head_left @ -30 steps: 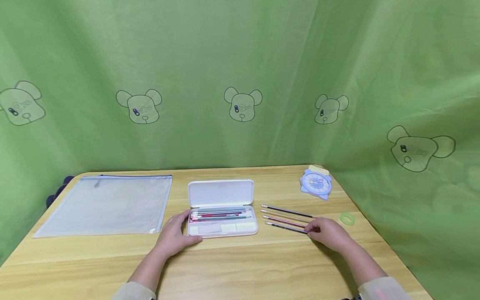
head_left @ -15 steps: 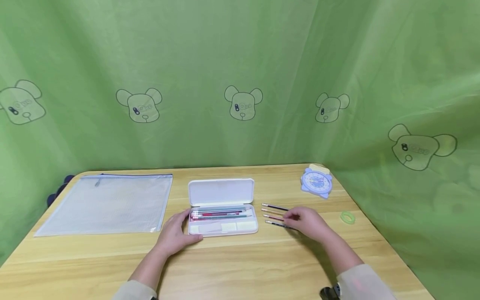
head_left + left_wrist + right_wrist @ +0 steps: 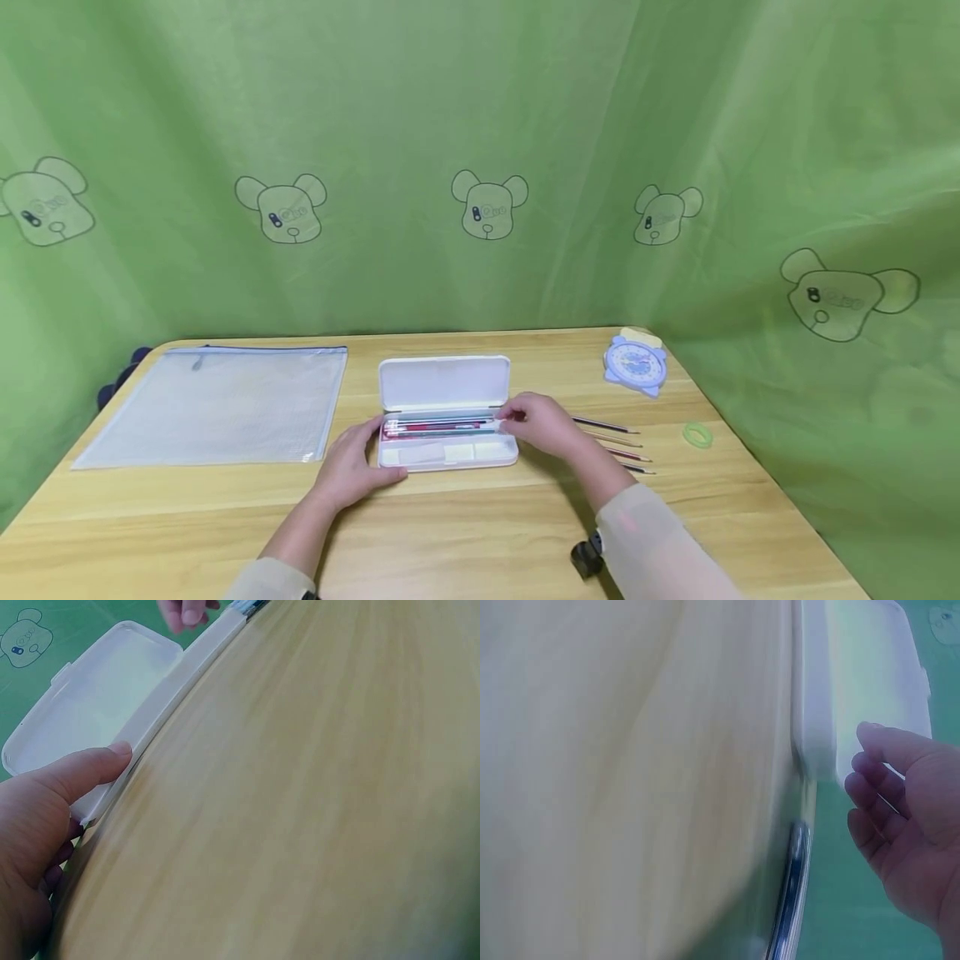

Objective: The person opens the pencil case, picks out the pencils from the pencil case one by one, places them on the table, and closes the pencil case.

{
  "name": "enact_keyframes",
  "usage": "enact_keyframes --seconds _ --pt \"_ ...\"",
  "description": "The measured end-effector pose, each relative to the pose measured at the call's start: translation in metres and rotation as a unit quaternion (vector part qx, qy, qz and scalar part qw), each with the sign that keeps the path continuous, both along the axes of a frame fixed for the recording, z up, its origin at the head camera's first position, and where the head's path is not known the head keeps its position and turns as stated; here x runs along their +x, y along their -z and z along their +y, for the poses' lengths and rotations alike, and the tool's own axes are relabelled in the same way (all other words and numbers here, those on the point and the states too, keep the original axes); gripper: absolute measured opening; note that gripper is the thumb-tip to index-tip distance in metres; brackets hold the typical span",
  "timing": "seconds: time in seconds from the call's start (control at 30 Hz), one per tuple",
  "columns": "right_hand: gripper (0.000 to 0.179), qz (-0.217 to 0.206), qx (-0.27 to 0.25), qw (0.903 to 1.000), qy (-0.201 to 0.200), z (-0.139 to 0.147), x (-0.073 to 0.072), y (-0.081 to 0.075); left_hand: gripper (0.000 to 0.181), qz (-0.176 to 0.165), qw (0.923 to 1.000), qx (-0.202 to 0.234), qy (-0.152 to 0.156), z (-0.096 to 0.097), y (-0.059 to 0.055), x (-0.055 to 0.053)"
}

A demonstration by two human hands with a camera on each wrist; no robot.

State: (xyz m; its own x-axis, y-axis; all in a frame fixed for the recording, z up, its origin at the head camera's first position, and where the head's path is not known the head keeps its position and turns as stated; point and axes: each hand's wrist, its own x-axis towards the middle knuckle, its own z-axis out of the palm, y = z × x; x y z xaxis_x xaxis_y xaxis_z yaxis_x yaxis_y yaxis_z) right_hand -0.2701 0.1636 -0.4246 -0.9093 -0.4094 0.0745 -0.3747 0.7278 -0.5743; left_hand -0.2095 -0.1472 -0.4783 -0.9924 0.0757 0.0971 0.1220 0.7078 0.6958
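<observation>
A white pencil case (image 3: 445, 382) lies with its lid raised in the middle of the table. Several pencils (image 3: 435, 429) rest in its rear compartment, and pale blocks (image 3: 459, 453) sit in the front one. My left hand (image 3: 347, 471) holds the case's left end, with the thumb on the front wall in the left wrist view. At the right end, my right hand (image 3: 542, 425) has its fingertips over the pencils' tips. In the right wrist view its fingers are loosely bent with nothing between them. Several more pencils (image 3: 630, 456) lie in a row on the table, partly behind the right forearm.
A translucent zip pouch (image 3: 217, 408) lies flat on the left. At the back right are a blue toy clock (image 3: 636, 365) and, nearer, a green ring (image 3: 697, 435). A green curtain (image 3: 390, 275) surrounds the table's back and sides.
My right hand has moved left from the right ends of the loose pencils, over them, to the case's right end. Those pencils stay on the table. My left hand keeps its place.
</observation>
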Motion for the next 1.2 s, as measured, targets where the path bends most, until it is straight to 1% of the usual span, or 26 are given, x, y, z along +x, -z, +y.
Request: enact_keyframes --seconds 0.13,0.37,0.53,0.6,0.73,0.9,1.0,1.1,1.2 --pt "0.01 -0.005 0.02 0.9997 -0.01 -0.014 -0.007 0.002 0.1 -0.004 1.0 0.004 -0.001 0.001 0.0 0.0" --pt "0.005 -0.023 0.083 0.9961 -0.02 -0.028 -0.015 0.006 0.099 0.0 1.0 0.005 0.0 0.002 0.001 0.0" --pt "0.004 -0.014 0.125 0.9915 -0.033 -0.031 -0.018 0.007 0.099 0.001 1.0 0.007 0.0 0.003 0.001 0.0" --pt "0.005 -0.003 0.137 0.9899 -0.037 -0.032 -0.017 0.007 0.1 0.002 1.0 0.006 0.0 0.003 0.002 0.0" --pt "0.007 0.006 0.14 0.9896 -0.035 -0.032 -0.016 0.006 0.1 0.003 1.0 0.004 -0.001 0.003 0.002 -0.001" --pt "0.005 -0.001 0.135 0.9903 -0.034 -0.033 -0.016 0.007 0.1 0.008 1.0 0.003 -0.001 0.002 0.003 -0.001" --pt "0.01 -0.001 0.132 0.9906 -0.038 -0.033 -0.015 0.008 0.1 0.009 1.0 0.004 -0.001 0.001 0.003 -0.002" --pt "0.015 0.014 0.137 0.9891 -0.051 -0.033 -0.014 0.007 0.1 0.007 1.0 0.004 -0.002 0.0 0.004 -0.001" --pt "0.016 0.032 0.148 0.9865 -0.063 -0.034 -0.013 0.007 0.1 0.004 1.0 0.004 -0.003 0.0 0.003 -0.001"
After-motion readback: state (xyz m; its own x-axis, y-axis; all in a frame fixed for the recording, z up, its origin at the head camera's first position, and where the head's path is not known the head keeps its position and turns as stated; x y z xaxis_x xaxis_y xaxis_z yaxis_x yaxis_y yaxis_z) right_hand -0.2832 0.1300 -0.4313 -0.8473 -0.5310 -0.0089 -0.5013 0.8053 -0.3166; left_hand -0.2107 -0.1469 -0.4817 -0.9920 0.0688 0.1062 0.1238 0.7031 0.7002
